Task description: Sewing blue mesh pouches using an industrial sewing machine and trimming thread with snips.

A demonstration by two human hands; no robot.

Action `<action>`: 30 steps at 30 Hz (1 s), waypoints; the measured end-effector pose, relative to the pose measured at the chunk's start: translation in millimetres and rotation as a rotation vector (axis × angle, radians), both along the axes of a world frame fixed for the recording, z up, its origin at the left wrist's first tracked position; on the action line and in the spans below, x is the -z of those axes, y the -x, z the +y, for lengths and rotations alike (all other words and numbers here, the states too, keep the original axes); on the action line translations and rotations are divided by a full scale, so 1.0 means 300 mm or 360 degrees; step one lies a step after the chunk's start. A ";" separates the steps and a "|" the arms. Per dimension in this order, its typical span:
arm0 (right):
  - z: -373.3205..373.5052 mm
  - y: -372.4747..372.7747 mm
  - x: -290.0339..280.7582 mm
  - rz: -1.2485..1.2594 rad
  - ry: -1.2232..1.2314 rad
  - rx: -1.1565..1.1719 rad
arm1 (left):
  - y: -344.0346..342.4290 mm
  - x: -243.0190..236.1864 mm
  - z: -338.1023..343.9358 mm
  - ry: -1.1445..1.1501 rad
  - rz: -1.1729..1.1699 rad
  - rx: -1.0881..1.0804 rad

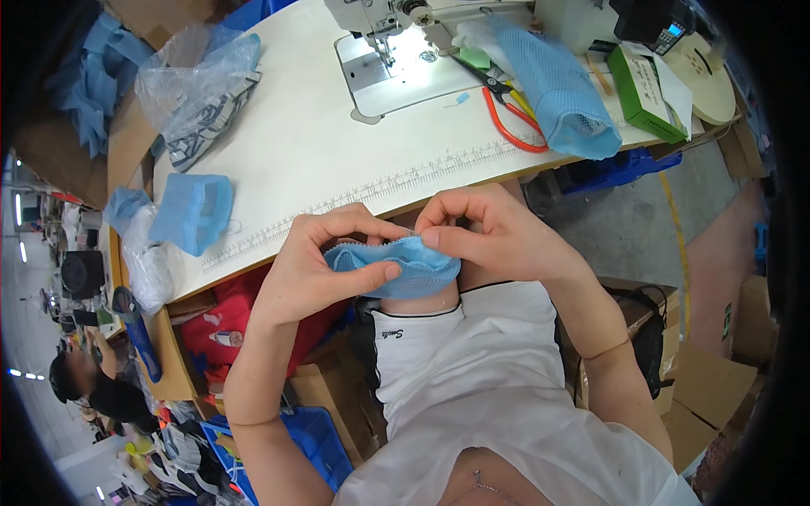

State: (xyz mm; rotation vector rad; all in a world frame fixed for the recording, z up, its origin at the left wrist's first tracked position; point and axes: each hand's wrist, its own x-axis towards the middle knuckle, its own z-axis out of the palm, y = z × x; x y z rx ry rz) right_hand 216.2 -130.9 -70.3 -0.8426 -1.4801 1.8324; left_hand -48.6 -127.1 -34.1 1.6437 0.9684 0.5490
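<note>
Over my lap, just off the table's front edge, I hold a light-blue mesh fabric piece (413, 274) with a gathered upper rim. My left hand (325, 261) grips its left side, thumb on the near face and fingers behind the rim. At the right end of that rim, my right hand (498, 232) pinches the edge between thumb and forefinger. Beyond my hands stands a sewing machine (384, 51), its lamp lit over the metal needle plate. Another blue mesh piece (196, 212) lies on the table to the left.
Red-handled scissors (506, 122) lie right of the machine, beside a rolled blue mesh piece (561, 93) and a green box (645, 97). A clear plastic bag (198, 93) sits at the far left. Cardboard boxes (709, 388) stand on the floor at right. Another person (97, 384) is at far left.
</note>
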 end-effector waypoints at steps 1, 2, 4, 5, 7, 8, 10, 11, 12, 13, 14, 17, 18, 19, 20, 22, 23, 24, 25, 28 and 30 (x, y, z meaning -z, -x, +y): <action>-0.003 0.000 0.001 0.0010 -0.0007 0.0014 | -0.003 -0.001 -0.005 0.0006 -0.0003 -0.0006; -0.006 0.001 0.005 0.0007 -0.0002 0.0006 | -0.011 -0.003 -0.011 0.0062 -0.0072 -0.0037; -0.011 0.001 0.013 0.0009 -0.0054 0.0045 | -0.023 -0.017 -0.021 0.0122 -0.0143 -0.0077; -0.013 -0.001 0.011 0.0005 -0.0050 0.0038 | -0.030 -0.029 -0.025 0.0178 -0.0086 -0.0093; -0.010 -0.006 0.004 -0.0031 0.0049 0.0032 | -0.033 -0.030 -0.029 0.0237 -0.0034 -0.0116; -0.009 -0.006 0.008 -0.0035 0.0050 0.0025 | -0.033 -0.024 -0.028 0.0371 0.0008 -0.0116; -0.009 -0.004 0.016 0.0010 0.0093 0.0020 | -0.037 -0.014 -0.030 0.0522 0.0060 -0.0152; -0.012 -0.001 0.015 0.0006 0.0093 0.0012 | -0.037 -0.012 -0.032 0.0523 0.0055 -0.0158; -0.019 0.003 0.013 0.0015 0.0062 0.0033 | -0.038 -0.012 -0.033 0.0509 0.0054 -0.0160; -0.025 0.008 0.011 0.0024 0.0031 0.0054 | -0.038 -0.012 -0.035 0.0496 0.0052 -0.0162; -0.032 0.009 0.008 0.0018 0.0030 0.0050 | -0.038 -0.014 -0.037 0.0495 0.0046 -0.0166; -0.051 0.016 -0.002 -0.0117 -0.0190 0.0120 | -0.041 -0.017 -0.047 0.0499 -0.0011 -0.0156; -0.054 0.018 -0.005 -0.0168 -0.0245 0.0151 | -0.043 -0.016 -0.052 0.0498 -0.0023 -0.0178; -0.057 0.020 -0.008 -0.0218 -0.0301 0.0182 | -0.045 -0.015 -0.056 0.0498 -0.0034 -0.0200; -0.061 0.020 -0.012 -0.0222 -0.0306 0.0173 | -0.044 -0.010 -0.058 0.0494 -0.0041 -0.0208; -0.067 0.018 -0.018 -0.0332 -0.0408 0.0245 | -0.041 0.007 -0.062 0.0678 -0.0072 -0.0329; -0.071 0.019 -0.013 -0.0335 -0.0410 0.0242 | -0.042 0.010 -0.066 0.0676 -0.0076 -0.0331; -0.075 0.021 -0.001 -0.0345 -0.0485 0.0292 | -0.043 0.013 -0.071 0.0630 -0.0064 -0.0329; -0.077 0.023 0.005 -0.0355 -0.0559 0.0343 | -0.044 0.015 -0.075 0.0585 -0.0051 -0.0326; -0.079 0.030 0.003 -0.0326 -0.0627 0.0349 | -0.046 0.020 -0.083 0.0458 0.0012 -0.0328; -0.082 0.035 0.000 -0.0306 -0.0624 0.0355 | -0.056 0.022 -0.089 0.0427 -0.0009 -0.0341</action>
